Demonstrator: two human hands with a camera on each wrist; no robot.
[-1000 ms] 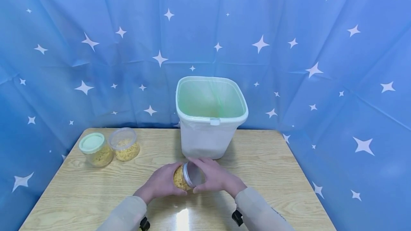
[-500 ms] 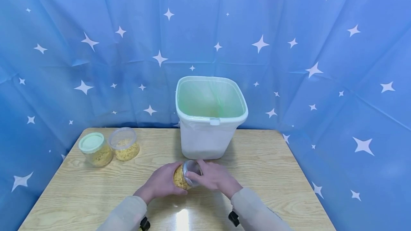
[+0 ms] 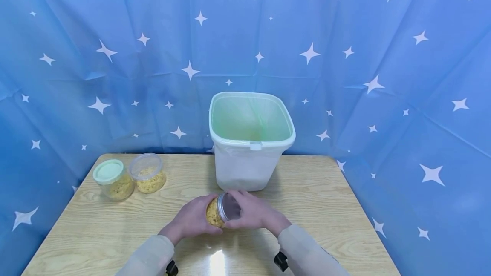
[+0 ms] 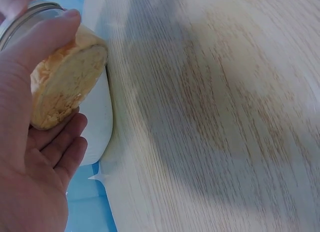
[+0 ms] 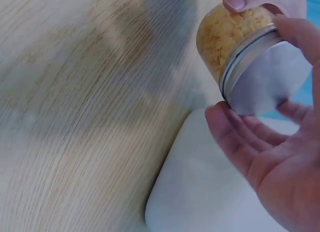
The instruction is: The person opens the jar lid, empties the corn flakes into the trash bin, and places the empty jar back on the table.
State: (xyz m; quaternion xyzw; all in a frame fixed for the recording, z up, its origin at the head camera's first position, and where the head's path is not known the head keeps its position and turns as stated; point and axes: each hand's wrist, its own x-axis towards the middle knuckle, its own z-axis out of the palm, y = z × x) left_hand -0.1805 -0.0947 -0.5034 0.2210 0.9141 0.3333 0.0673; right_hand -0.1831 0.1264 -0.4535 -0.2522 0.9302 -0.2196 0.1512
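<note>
A clear jar (image 3: 214,214) full of yellow flakes is tilted on its side above the table, its silver lid (image 5: 270,77) facing right. My left hand (image 3: 192,217) grips the jar's body, the thumb on one side and fingers round the other. In the left wrist view the jar's base (image 4: 75,82) shows, packed with flakes. My right hand (image 3: 255,212) holds the lid by its rim, with thumb and fingers spread about the edge. The lid sits on the jar's mouth in the right wrist view.
A white bin (image 3: 245,165) with a pale green liner stands just beyond my hands. At the table's back left are a mint-lidded jar (image 3: 119,186) and a clear tub (image 3: 151,180), both holding yellow flakes. A blue starry curtain (image 3: 153,54) hangs behind the wooden table (image 3: 326,208).
My right hand turned across the lid, its thumb over the face half a second ago, and now has its fingers back round the rim. My left hand and the jar stay in place.
</note>
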